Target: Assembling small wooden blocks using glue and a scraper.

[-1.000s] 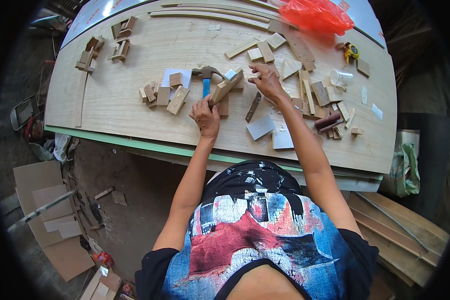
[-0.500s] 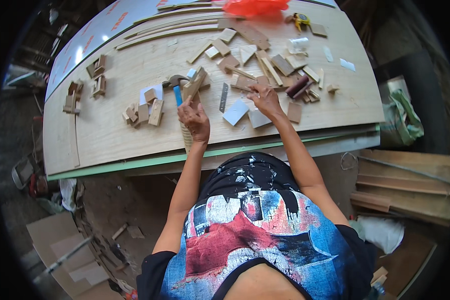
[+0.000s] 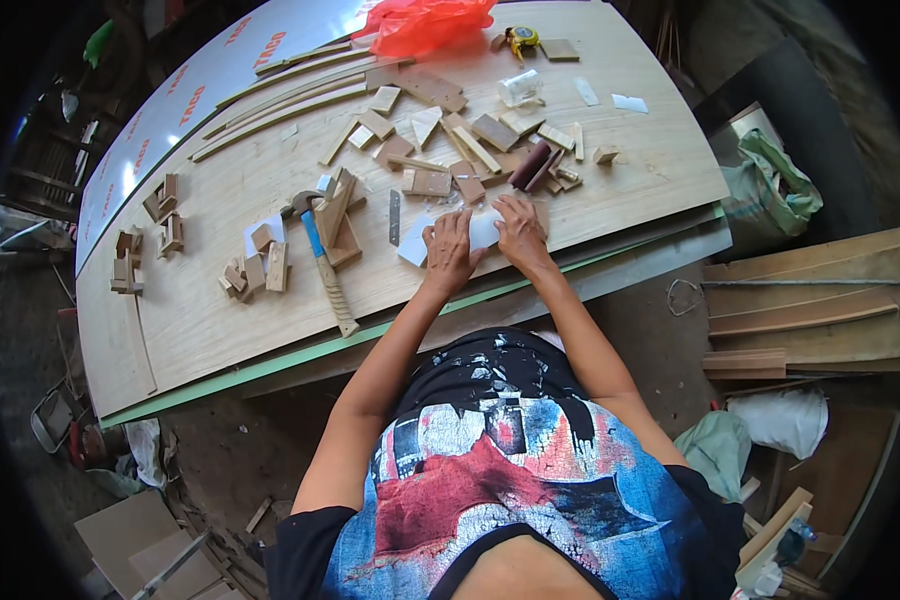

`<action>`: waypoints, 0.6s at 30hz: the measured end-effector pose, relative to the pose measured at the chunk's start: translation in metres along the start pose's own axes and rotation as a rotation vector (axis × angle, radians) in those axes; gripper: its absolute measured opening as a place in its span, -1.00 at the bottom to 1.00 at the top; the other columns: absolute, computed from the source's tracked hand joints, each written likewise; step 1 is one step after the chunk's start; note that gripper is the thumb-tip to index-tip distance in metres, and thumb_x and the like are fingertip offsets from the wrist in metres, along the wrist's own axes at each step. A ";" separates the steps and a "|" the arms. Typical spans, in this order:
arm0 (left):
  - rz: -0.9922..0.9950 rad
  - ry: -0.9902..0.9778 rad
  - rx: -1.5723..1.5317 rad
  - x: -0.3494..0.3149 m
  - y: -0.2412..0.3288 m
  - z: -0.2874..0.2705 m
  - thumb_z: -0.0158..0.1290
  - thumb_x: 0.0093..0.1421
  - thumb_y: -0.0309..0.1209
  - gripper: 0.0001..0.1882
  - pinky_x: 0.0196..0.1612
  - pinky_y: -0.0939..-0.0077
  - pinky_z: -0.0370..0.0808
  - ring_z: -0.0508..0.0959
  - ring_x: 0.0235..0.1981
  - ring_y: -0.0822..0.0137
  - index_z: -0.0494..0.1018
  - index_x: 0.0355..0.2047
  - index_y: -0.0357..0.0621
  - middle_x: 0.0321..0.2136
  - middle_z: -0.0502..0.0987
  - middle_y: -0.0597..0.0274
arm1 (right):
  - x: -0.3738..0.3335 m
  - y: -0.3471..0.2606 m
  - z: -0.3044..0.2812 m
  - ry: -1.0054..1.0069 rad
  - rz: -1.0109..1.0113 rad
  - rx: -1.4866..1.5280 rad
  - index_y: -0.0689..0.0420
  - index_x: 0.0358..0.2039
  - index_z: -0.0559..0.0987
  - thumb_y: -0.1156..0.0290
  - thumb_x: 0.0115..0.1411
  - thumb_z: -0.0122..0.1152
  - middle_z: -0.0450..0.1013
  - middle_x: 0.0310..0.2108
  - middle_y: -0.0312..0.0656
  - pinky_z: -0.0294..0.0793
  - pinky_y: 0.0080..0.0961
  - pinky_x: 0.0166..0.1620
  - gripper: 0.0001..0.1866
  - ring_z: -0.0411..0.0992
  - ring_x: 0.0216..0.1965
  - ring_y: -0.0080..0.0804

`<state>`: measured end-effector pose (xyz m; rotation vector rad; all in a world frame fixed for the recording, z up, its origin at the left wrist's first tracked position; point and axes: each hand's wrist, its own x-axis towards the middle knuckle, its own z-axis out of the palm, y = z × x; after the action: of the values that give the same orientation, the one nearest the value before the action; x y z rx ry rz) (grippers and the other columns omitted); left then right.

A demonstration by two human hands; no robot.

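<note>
A small white flat piece point(image 3: 484, 230) lies between my hands near the table's front edge. My left hand point(image 3: 452, 250) is at its left side, fingers bent along its far edge and thumb toward its near edge. My right hand point(image 3: 520, 238) grips its right end with curled fingers. Another pale flat piece point(image 3: 413, 246) lies partly under my left hand. Left of that are a dark metal strip point(image 3: 394, 217) with holes and a claw hammer point(image 3: 320, 262) with a blue and tan handle. Wooden blocks point(image 3: 340, 215) rest against the hammer's right side.
Beyond my hands lie several wood offcuts point(image 3: 427, 183), a dark red cylinder point(image 3: 530, 165) and a clear cup point(image 3: 519, 88). Farther back are a yellow tape measure point(image 3: 521, 41) and a red plastic bag point(image 3: 425, 25). Small block assemblies point(image 3: 170, 233) stand at the left.
My left hand has left the wooden block by the hammer and moved right to the white piece. My right hand has come down from a wood piece to the same white piece. The view has shifted.
</note>
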<state>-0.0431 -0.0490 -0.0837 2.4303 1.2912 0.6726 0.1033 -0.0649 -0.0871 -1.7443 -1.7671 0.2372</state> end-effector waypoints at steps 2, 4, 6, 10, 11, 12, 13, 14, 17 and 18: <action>-0.030 -0.061 0.047 0.005 0.008 0.000 0.22 -0.31 -0.13 -0.18 -0.15 0.21 0.09 0.26 -0.10 0.22 0.15 -0.03 -0.14 -0.17 0.29 0.14 | 0.004 0.012 0.002 0.057 -0.106 0.008 0.22 -0.24 0.40 0.55 -0.14 0.10 0.33 -0.17 -0.02 0.28 -0.30 -0.12 -0.64 0.27 -0.18 -0.05; -0.057 -0.092 0.084 0.007 0.015 0.004 0.23 -0.32 -0.12 -0.17 -0.16 0.22 0.09 0.27 -0.12 0.22 0.15 -0.03 -0.13 -0.20 0.30 0.16 | 0.010 0.022 0.005 0.054 -0.136 0.016 0.21 -0.22 0.37 0.54 -0.13 0.08 0.33 -0.16 -0.02 0.28 -0.29 -0.12 -0.63 0.28 -0.21 -0.03; -0.068 -0.066 0.135 0.010 0.017 0.008 0.22 -0.31 -0.15 -0.21 -0.18 0.22 0.09 0.30 -0.17 0.23 0.17 -0.05 -0.12 -0.24 0.32 0.18 | 0.020 0.021 0.000 -0.147 -0.017 -0.011 0.27 -0.17 0.40 0.46 -0.05 0.04 0.29 -0.09 0.00 0.23 -0.34 -0.04 -0.63 0.27 -0.11 -0.08; -0.215 -0.107 0.170 0.017 0.022 0.011 0.19 -0.28 -0.26 -0.31 -0.22 0.23 0.10 0.32 -0.24 0.24 0.21 -0.08 -0.08 -0.30 0.33 0.18 | 0.038 0.028 -0.017 -0.173 0.152 -0.077 0.28 -0.29 0.36 0.39 -0.06 0.06 0.33 -0.25 0.07 0.31 -0.27 -0.17 -0.69 0.32 -0.22 -0.03; -0.260 -0.069 0.183 0.019 0.022 0.012 0.19 -0.28 -0.27 -0.32 -0.22 0.22 0.10 0.32 -0.24 0.24 0.22 -0.09 -0.08 -0.31 0.33 0.18 | 0.044 0.035 -0.021 -0.222 0.211 -0.089 0.27 -0.27 0.36 0.38 -0.06 0.06 0.34 -0.25 0.06 0.32 -0.29 -0.17 -0.67 0.33 -0.24 -0.03; -0.305 -0.032 0.196 0.019 0.022 0.013 0.18 -0.27 -0.28 -0.34 -0.22 0.22 0.10 0.32 -0.24 0.24 0.22 -0.09 -0.07 -0.31 0.33 0.18 | 0.048 0.041 -0.025 -0.271 0.269 -0.102 0.27 -0.25 0.36 0.38 -0.06 0.07 0.34 -0.25 0.06 0.32 -0.31 -0.16 -0.65 0.34 -0.26 -0.02; -0.316 0.005 0.205 0.019 0.023 0.016 0.17 -0.26 -0.30 -0.37 -0.21 0.18 0.09 0.32 -0.24 0.24 0.23 -0.12 -0.07 -0.32 0.32 0.19 | 0.045 0.051 -0.020 -0.132 0.253 -0.068 0.26 -0.19 0.34 0.40 -0.06 0.05 0.32 -0.18 0.02 0.31 -0.30 -0.13 -0.62 0.31 -0.20 -0.03; -0.334 0.016 0.211 0.020 0.024 0.017 0.17 -0.26 -0.30 -0.37 -0.21 0.18 0.09 0.32 -0.24 0.24 0.23 -0.12 -0.07 -0.32 0.32 0.19 | 0.048 0.054 -0.023 -0.143 0.234 -0.062 0.26 -0.19 0.34 0.40 -0.06 0.05 0.32 -0.18 0.02 0.31 -0.30 -0.13 -0.62 0.31 -0.20 -0.03; -0.421 0.045 0.271 0.023 0.028 0.020 0.16 -0.26 -0.32 -0.38 -0.20 0.13 0.09 0.32 -0.24 0.24 0.23 -0.11 -0.07 -0.32 0.32 0.20 | 0.059 0.065 -0.023 -0.181 -0.012 -0.064 0.22 -0.06 0.29 0.50 -0.07 0.01 0.20 0.00 -0.06 0.26 -0.30 -0.05 -0.52 0.21 -0.07 -0.03; -0.455 0.029 0.277 0.024 0.027 0.023 0.15 -0.25 -0.31 -0.35 -0.15 0.07 0.05 0.31 -0.21 0.22 0.21 -0.07 -0.06 -0.28 0.31 0.19 | 0.065 0.071 -0.021 -0.185 -0.024 -0.057 0.22 -0.06 0.29 0.50 -0.07 0.01 0.20 0.00 -0.06 0.26 -0.30 -0.05 -0.52 0.21 -0.07 -0.03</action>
<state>-0.0002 -0.0455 -0.0844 2.1974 1.9734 0.4264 0.1793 -0.0025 -0.0897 -1.7891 -1.9421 0.3509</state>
